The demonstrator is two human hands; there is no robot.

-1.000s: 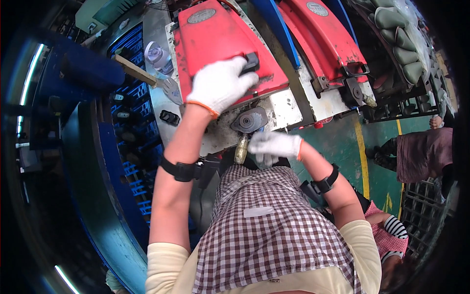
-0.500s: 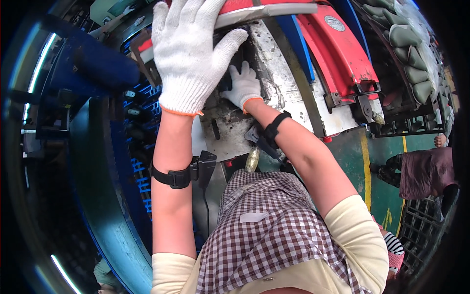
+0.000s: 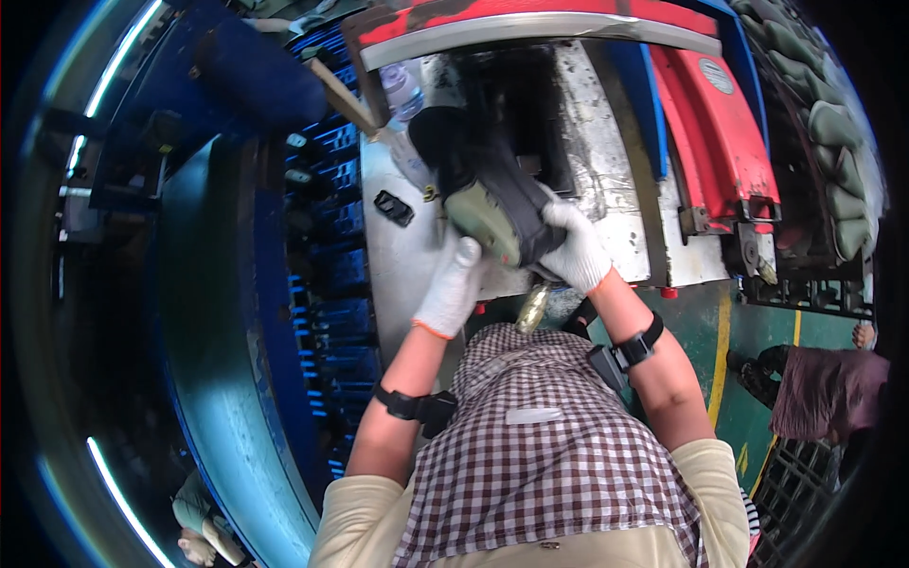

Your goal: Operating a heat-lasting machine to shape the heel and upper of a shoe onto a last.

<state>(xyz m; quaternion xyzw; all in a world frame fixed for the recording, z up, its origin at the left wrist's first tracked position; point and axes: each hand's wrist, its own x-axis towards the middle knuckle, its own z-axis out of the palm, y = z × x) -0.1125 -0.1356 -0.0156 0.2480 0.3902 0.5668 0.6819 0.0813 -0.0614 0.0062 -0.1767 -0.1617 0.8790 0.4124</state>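
Between my two white-gloved hands is a black and olive-green shoe (image 3: 488,213), tilted over the metal worktop (image 3: 402,256). My left hand (image 3: 451,284) grips its near green end from the left, thumb on top. On the right side, my right hand (image 3: 574,248) is closed around the black edge. The shoe's far black part is blurred and dark. Beyond it lies a black recess (image 3: 516,95) in the worktop, beneath a red machine bar (image 3: 540,19) with a silver front strip.
A small black oval object (image 3: 394,208) and a clear plastic bottle (image 3: 402,92) are on the worktop's left side. Another red machine cover (image 3: 705,133) stands to the right. A rack of olive shoe-shaped pieces (image 3: 838,161) is farther right, with a person (image 3: 819,393) below it.
My left hand has come down from the red bar, and my right hand has left the recess. Both now hold the shoe, nearer to me. The view has shifted.
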